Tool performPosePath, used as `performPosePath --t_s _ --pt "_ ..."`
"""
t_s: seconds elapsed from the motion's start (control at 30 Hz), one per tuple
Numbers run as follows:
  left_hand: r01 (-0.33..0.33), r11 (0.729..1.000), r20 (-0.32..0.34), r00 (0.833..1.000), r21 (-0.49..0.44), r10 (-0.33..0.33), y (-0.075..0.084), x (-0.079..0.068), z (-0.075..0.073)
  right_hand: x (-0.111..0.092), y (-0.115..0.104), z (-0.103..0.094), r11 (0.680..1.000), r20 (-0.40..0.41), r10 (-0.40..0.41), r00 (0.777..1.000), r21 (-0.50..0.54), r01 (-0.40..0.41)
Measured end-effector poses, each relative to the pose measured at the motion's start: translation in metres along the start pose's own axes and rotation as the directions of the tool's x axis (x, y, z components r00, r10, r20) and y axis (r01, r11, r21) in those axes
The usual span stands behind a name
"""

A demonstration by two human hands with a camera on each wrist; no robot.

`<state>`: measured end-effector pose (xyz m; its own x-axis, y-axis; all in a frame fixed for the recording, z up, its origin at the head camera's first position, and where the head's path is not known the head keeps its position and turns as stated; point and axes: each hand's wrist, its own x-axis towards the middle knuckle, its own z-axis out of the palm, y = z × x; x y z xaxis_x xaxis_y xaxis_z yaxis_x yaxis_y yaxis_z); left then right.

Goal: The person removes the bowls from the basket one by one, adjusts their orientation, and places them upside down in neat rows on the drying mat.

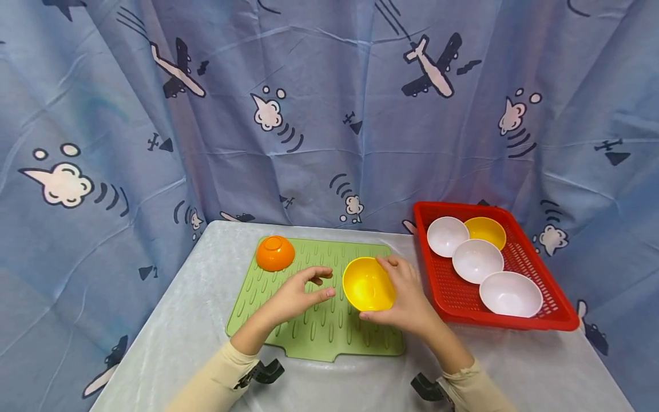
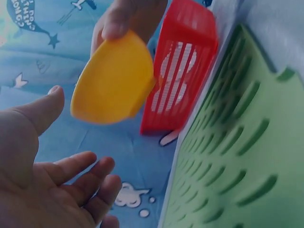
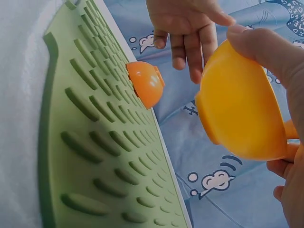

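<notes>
My right hand (image 1: 409,294) grips a yellow bowl (image 1: 366,284) by its rim, thumb on one side and fingers on the other. In the right wrist view the bowl (image 3: 242,104) is held tilted above the green drying mat (image 3: 107,142), its foot turned toward the left hand. Left of the bowl, my left hand (image 1: 301,294) hovers over the mat with loosely bent fingers and nothing in them. An orange bowl (image 1: 275,253) lies upside down at the mat's far left corner.
To the right stands a red basket (image 1: 437,292) with slotted walls. Inside it are several white bowls (image 1: 477,261) and another yellow bowl (image 1: 486,230). A blue patterned curtain (image 1: 309,114) hangs behind the white-covered table (image 1: 180,343).
</notes>
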<state>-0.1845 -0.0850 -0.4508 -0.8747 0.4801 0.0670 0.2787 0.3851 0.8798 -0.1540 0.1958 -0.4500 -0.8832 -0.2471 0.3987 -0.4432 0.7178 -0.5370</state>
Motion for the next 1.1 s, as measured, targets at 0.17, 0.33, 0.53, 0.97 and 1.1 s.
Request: performPosePath --t_s 0.17,0.33,0.53,0.97,1.1 --pt "0.031 0.997 0.061 0.998 -0.07 -0.026 -0.001 -0.001 0.01 -0.004 0.0 0.005 0.999 -0.012 -0.034 0.999 -0.018 0.033" --pt "0.066 0.985 0.117 0.992 -0.157 -0.048 -0.002 0.0 0.016 -0.007 0.0 0.007 0.999 -0.014 -0.051 0.999 -0.001 0.051" --pt "0.13 0.956 0.185 0.979 -0.263 -0.082 -0.005 0.004 0.023 -0.008 0.001 0.008 0.994 -0.03 -0.106 0.994 0.005 0.107" --pt "0.227 0.825 0.223 0.967 -0.518 -0.126 -0.012 0.001 0.029 -0.01 -0.005 0.019 0.981 -0.084 -0.194 0.977 0.004 0.195" --pt "0.211 0.808 0.193 0.973 -0.55 -0.123 -0.011 0.002 0.026 -0.009 -0.006 0.019 0.971 -0.087 -0.238 0.967 -0.053 0.234"
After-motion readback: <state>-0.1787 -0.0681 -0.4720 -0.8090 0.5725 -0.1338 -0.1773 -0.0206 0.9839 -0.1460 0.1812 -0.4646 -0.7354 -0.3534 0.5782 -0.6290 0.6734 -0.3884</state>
